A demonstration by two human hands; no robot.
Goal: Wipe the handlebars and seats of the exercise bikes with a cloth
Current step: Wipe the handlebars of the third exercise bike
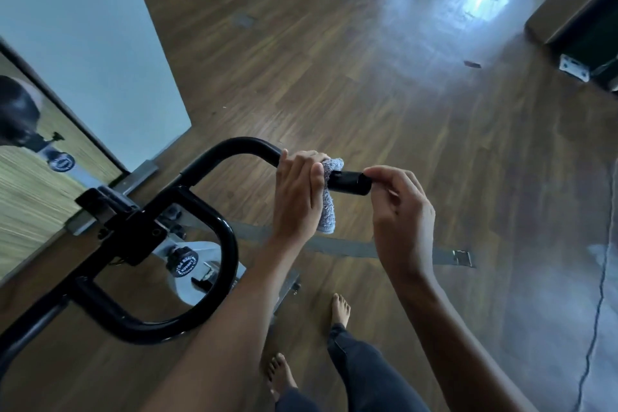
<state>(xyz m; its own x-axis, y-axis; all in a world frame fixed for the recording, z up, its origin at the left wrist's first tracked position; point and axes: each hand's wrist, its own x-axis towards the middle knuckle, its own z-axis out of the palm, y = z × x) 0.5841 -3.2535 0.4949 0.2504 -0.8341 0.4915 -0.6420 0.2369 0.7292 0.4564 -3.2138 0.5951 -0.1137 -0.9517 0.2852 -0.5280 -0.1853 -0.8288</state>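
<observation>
Handlebar [247, 145], black tube, on one exercise bike standing on the wood plank floor [334, 77] beside a wall mirror [33, 194]. The free end of the bar [351, 182] points right, between the two hands. Left hand [296, 197] is curled round the tube with the grey cloth [329, 211] wrapped under the palm and a tail of it hanging below. That grip likely lets the cloth cover the whole tube surface in one pass. Right hand [404, 214] holds no cloth. Its fingertips [371, 172] pinch the tip of the bar end, seemingly to steady it against the rubbing. Cloth sits just short of the end, so this last stretch probably remains to be wiped. Count: one bike seen directly, with a partial reflection of it in the mirror; one cloth; two hands; two bare feet [341, 309] close by the frame; one black adjustment knob [186, 261] below the bars. No seat in view, so I cannot tell its state.
</observation>
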